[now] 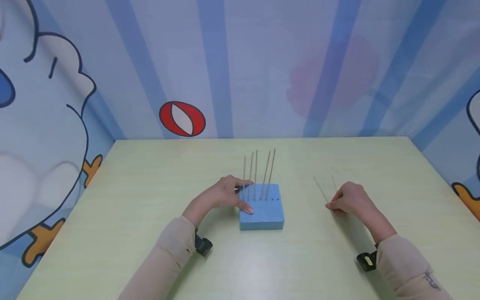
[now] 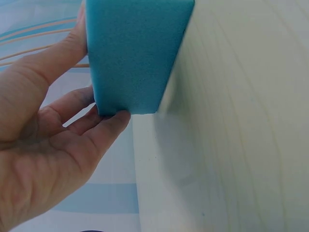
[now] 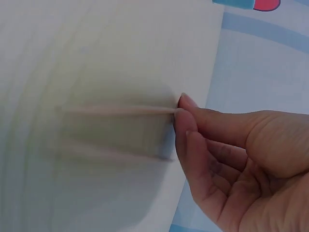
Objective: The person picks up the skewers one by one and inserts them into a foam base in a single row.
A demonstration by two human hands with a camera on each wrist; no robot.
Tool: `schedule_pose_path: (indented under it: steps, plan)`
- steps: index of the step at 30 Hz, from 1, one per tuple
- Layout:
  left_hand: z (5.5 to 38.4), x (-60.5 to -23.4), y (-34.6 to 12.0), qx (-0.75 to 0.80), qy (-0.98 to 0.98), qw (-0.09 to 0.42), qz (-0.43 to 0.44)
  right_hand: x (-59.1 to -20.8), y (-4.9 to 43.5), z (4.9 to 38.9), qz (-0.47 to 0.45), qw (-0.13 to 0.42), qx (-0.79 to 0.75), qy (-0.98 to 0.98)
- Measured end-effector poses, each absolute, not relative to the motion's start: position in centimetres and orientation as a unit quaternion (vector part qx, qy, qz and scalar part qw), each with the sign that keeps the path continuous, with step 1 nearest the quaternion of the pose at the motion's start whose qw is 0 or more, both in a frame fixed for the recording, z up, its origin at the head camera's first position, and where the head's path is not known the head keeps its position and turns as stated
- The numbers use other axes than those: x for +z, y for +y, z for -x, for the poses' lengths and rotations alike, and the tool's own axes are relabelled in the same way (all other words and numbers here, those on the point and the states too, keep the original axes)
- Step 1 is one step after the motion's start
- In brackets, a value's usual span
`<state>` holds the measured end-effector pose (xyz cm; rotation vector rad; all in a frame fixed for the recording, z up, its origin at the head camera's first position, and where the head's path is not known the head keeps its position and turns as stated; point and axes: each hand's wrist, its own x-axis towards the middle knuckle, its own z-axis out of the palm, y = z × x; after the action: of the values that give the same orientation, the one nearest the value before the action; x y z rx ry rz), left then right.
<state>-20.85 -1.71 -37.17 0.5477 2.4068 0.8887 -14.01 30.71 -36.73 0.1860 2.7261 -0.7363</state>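
A blue foam block [image 1: 266,214] sits on the table, with several thin wooden sticks [image 1: 256,175] standing upright in a row in its top. My left hand [image 1: 224,192] grips the block at its left side, thumb on the top face and fingers round the back; the left wrist view shows the same block [image 2: 137,53] between thumb and fingertips. To the right of the block, my right hand [image 1: 349,200] pinches a thin wooden stick [image 1: 320,188] between thumb and index finger, near one end. Another thin stick [image 1: 334,182] shows just beyond that hand, its near part hidden.
Two small dark holes [image 1: 275,199] show in the block's top, right of the standing sticks. The pale wooden table [image 1: 157,175] reaches back to a blue striped printed backdrop [image 1: 258,83]. A camera [image 1: 366,261] is strapped at the right wrist.
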Motion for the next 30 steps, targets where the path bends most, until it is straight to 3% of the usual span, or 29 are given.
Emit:
schedule_pose_path:
  steps: [12,16,23,30]
  plan:
    - [20.8,-37.0,-1.5,0.327,0.889,0.257,-0.192,-36.6,30.5,14.5,-0.004,0.199,-0.233,0.952]
    - [20.9,-37.0,-1.6,0.327,0.889,0.258,-0.192,-35.7,30.2,14.7,-0.003,0.195,-0.295,0.935]
    - [21.4,-36.7,-1.3,0.329,0.885,0.256,-0.207,-33.0,27.6,16.0,0.004,0.147,-0.44,0.886]
    - [21.2,-36.9,-1.5,0.314,0.89,0.267,-0.194,-32.8,24.1,17.9,-0.029,0.051,-0.527,0.848]
